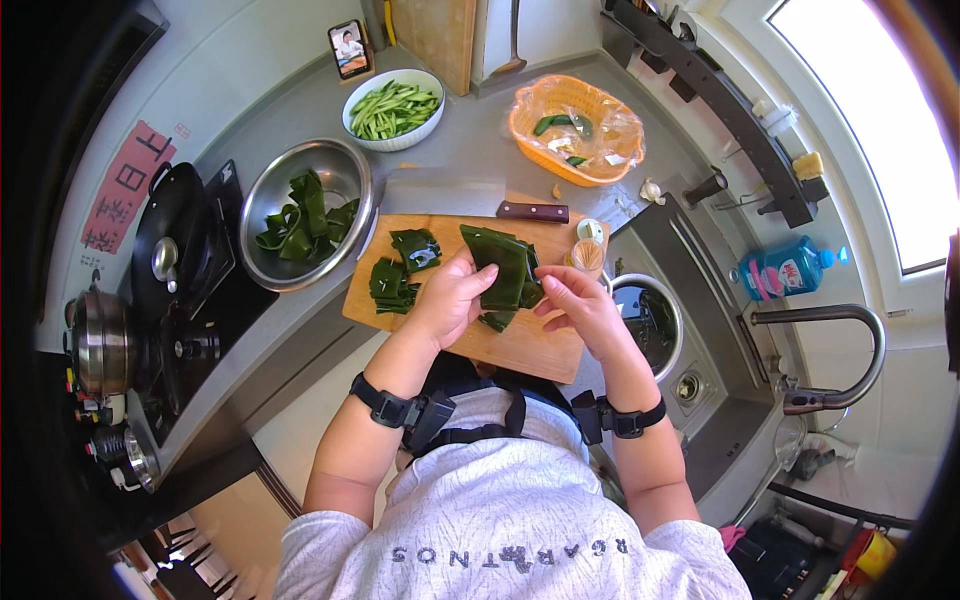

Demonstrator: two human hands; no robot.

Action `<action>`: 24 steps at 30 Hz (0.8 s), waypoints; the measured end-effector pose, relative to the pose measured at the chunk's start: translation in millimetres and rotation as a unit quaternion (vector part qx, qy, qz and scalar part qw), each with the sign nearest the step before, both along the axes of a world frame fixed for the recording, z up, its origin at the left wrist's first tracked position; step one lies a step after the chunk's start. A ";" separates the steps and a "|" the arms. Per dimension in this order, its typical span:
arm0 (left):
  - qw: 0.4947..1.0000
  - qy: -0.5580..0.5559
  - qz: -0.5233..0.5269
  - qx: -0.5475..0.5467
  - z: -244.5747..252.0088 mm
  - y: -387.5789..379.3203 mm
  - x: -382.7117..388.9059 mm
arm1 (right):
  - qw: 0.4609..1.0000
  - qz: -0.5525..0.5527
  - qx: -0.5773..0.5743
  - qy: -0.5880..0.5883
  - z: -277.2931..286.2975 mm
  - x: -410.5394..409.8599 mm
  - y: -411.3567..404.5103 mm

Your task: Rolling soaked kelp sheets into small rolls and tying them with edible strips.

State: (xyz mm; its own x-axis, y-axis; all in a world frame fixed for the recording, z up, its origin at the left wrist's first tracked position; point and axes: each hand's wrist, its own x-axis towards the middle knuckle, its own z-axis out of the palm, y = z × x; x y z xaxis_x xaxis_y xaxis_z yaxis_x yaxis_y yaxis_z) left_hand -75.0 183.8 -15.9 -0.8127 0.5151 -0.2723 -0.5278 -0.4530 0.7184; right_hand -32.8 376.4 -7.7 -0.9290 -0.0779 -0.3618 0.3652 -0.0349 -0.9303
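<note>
My left hand point(459, 296) grips a folded dark green kelp sheet point(501, 266) above a wooden cutting board point(469, 349), thumb on top. At the sheet's right edge, my right hand point(574, 304) has its thumb and index fingertips close together; whether they pinch the kelp or something small cannot be told. Folded kelp bundles point(394, 286) with small pale specks lie on the board's left side, below another kelp piece point(416, 249). A clear container of toothpicks point(587, 256) stands open by the board's right edge, near its lid point(589, 229).
Behind the board lies a cleaver point(450, 193), its dark handle pointing right. A steel bowl point(259, 259) of kelp stands left; a white bowl point(405, 142) of cut cucumber and a lined orange basket point(555, 161) sit farther back. Right are a pot point(677, 330) and the sink point(731, 442).
</note>
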 end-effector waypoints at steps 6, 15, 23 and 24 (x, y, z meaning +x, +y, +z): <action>0.999 -0.022 0.012 0.029 -4.8 2.9 0.9 | 1.000 -0.010 0.001 -0.009 -6.2 5.9 -12.1; 0.999 -0.033 -0.007 0.034 -14.0 1.0 5.5 | 0.986 -0.117 0.009 0.118 -11.6 2.1 -41.8; 0.988 -0.051 -0.025 0.142 -18.4 -3.8 6.0 | 0.950 -0.095 0.164 0.249 3.5 6.2 -48.8; 0.988 -0.052 -0.027 0.141 -18.6 -3.1 6.3 | 0.960 -0.105 0.154 0.211 3.8 5.3 -49.1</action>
